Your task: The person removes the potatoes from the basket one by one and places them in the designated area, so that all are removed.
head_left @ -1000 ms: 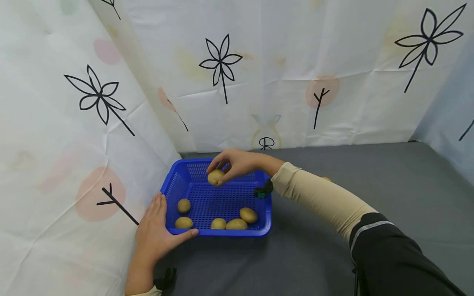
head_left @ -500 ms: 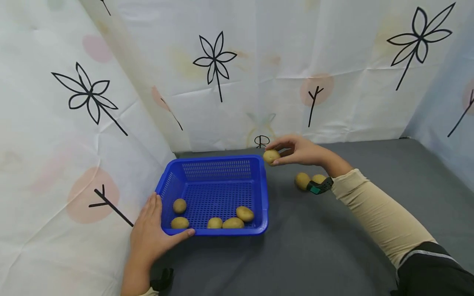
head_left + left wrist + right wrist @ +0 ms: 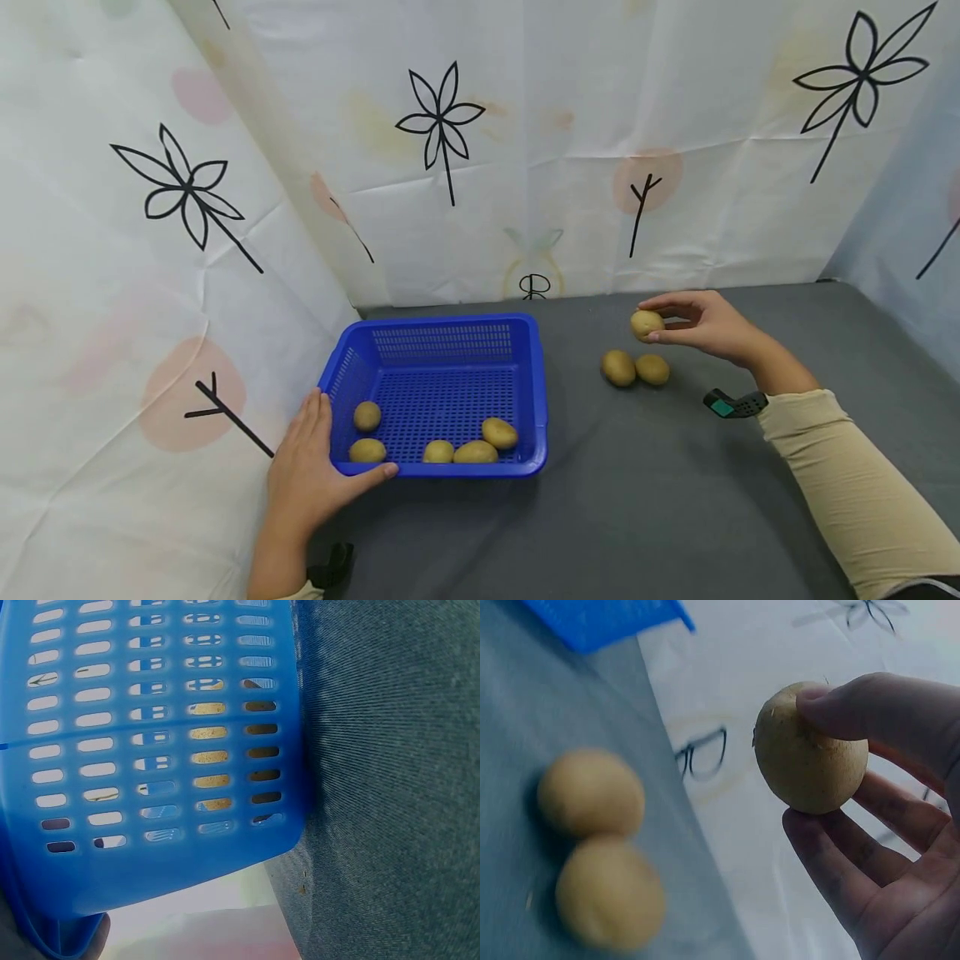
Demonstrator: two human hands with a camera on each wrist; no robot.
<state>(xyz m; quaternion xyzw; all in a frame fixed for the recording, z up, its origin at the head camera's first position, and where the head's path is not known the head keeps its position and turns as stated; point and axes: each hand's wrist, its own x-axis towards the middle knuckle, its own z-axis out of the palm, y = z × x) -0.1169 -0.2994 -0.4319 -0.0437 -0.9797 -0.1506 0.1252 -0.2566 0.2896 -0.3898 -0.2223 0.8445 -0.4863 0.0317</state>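
Observation:
In the head view, my right hand [image 3: 712, 327] pinches a potato [image 3: 647, 326] between thumb and fingertips, above the grey table. The right wrist view shows that potato [image 3: 810, 750] up close, the thumb across its top. Just below the hand, two more potatoes [image 3: 618, 367] lie side by side on the cloth. My left hand [image 3: 311, 483] rests against the near left corner of a blue plastic basket [image 3: 542, 400], fingers straight along its left side and thumb on the front rim. Several potatoes [image 3: 476, 452] lie inside the basket, mostly along its front wall.
A dark grey cloth covers the table [image 3: 600, 517]. White patterned fabric [image 3: 585, 108] hangs behind it and along the left, close to the basket. In the left wrist view, the slotted basket wall [image 3: 150, 750] fills much of the picture.
My right hand has carried the potato from over the basket to the right, above the table beyond the two loose potatoes. The left hand has stayed at the basket corner.

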